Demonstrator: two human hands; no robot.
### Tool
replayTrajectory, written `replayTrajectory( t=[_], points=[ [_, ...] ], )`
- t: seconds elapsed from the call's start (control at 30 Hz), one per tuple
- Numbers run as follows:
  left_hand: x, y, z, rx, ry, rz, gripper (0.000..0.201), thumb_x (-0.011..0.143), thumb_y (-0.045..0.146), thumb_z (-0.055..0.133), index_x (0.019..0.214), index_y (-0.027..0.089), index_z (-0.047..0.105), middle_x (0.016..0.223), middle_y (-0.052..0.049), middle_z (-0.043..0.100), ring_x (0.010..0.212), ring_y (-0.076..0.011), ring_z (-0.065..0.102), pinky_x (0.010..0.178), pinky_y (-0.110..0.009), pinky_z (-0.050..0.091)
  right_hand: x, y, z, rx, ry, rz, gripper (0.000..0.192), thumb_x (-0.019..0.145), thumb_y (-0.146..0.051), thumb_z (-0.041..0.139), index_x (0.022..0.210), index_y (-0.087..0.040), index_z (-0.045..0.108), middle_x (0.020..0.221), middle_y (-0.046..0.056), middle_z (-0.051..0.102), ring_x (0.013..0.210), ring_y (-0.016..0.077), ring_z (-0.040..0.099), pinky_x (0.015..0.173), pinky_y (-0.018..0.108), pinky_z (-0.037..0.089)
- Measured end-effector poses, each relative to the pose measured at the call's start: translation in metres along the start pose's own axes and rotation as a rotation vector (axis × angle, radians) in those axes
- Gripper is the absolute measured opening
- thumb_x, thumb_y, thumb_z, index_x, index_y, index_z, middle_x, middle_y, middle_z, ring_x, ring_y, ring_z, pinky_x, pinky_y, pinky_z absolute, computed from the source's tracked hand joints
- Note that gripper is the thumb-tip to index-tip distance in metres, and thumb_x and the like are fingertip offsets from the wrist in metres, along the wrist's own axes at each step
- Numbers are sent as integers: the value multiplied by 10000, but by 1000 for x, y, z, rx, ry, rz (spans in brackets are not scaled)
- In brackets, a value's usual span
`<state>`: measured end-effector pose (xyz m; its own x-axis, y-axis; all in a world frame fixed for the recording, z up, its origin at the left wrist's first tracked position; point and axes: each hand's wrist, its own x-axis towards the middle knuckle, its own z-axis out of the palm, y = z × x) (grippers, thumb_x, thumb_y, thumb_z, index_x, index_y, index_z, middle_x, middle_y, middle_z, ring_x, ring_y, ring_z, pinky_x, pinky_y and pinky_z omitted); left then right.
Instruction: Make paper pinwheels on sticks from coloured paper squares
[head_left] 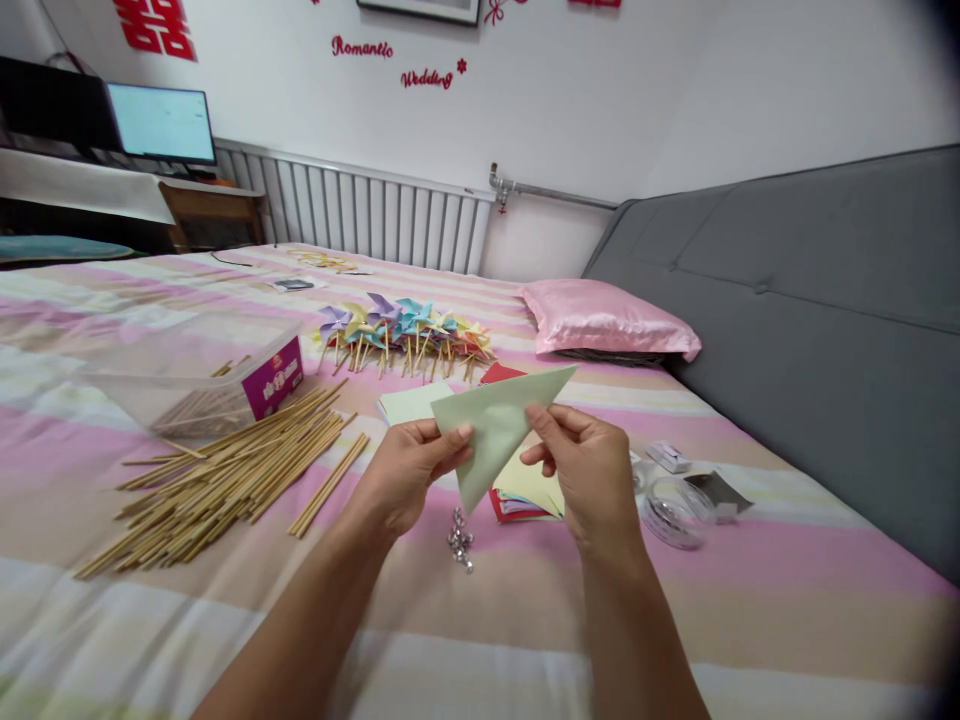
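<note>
Head view, the only one. Both hands hold one pale green paper triangle (499,425), a sheet folded corner to corner, lifted clear of the bed (525,600).

Left hand (409,470): grip clamped on the triangle's left corner, thumb on top, fingers behind. Judged an anchoring hold that keeps the layers aligned.

Right hand (589,470): grip closed on the long upper edge, near its right end, thumb and forefinger pinching. The far tip pokes out beyond this grip, up and to the right; the lower point hangs down between the two grips. Two-point hold probably keeps the fold taut and flat.

Directly below and behind the grips: a stack of coloured paper sheets (525,492), yellow on top, red at the bottom, with a loose pale sheet (409,402) just left of it. Near the left wrist, a small heap of shiny metal pins (460,540) lies on the bedspread.

Left of the left grip: a spread pile of wooden sticks (225,470), then a clear plastic box (202,385) with more sticks inside.

Beyond the grips: a row of finished paper pinwheels (405,335). Right of the right grip: a clear tape roll (675,510). Further off, a pink pillow (607,320) rests against the grey headboard (825,300).

Supplies sit fanned around the hands, all within reach.
</note>
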<state>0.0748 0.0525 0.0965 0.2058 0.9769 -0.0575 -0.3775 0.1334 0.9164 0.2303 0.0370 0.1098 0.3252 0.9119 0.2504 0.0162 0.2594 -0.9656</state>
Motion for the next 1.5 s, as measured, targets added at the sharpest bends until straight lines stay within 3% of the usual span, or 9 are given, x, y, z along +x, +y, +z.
replayTrajectory(
  t=[0.17,0.33,0.5,0.73,0.9,1.5],
  points=[
    [0,0,0,-12,4,-9,212,559,292,817,684,139,738,756,-63,717,709,-120,608,729,-236,470,2,4,0,11,15,9,348,646,-453,718,759,-124,719,451,11,620,397,129,572,382,199,380],
    [-1,1,0,-28,19,3,228,558,293,818,694,130,738,750,-61,714,724,-112,602,726,-214,463,1,3,0,21,-55,43,290,639,-393,737,767,-134,713,527,3,647,393,105,562,382,185,358],
    [-2,2,1,-44,30,-11,230,549,278,823,695,122,737,731,-60,711,706,-107,598,711,-207,458,0,2,2,40,-20,75,291,601,-361,759,774,-132,706,547,5,662,391,96,554,393,186,358],
    [-3,5,1,-65,25,15,190,579,278,812,685,139,737,749,-58,720,732,-111,608,725,-202,463,0,2,1,27,-94,111,325,586,-344,767,801,-111,697,593,27,683,378,85,529,390,193,366],
    [-4,5,1,-87,30,31,166,598,266,803,672,136,729,737,-47,714,730,-100,604,733,-194,468,0,2,1,50,-160,114,384,608,-326,759,932,-130,692,683,26,709,394,68,522,411,194,392],
    [-3,7,2,-157,98,72,186,595,210,801,725,102,724,743,-49,701,729,-96,604,715,-192,505,-1,5,4,-5,-327,197,406,599,-261,752,965,-105,674,643,24,694,385,62,491,409,204,421]
  ],
)
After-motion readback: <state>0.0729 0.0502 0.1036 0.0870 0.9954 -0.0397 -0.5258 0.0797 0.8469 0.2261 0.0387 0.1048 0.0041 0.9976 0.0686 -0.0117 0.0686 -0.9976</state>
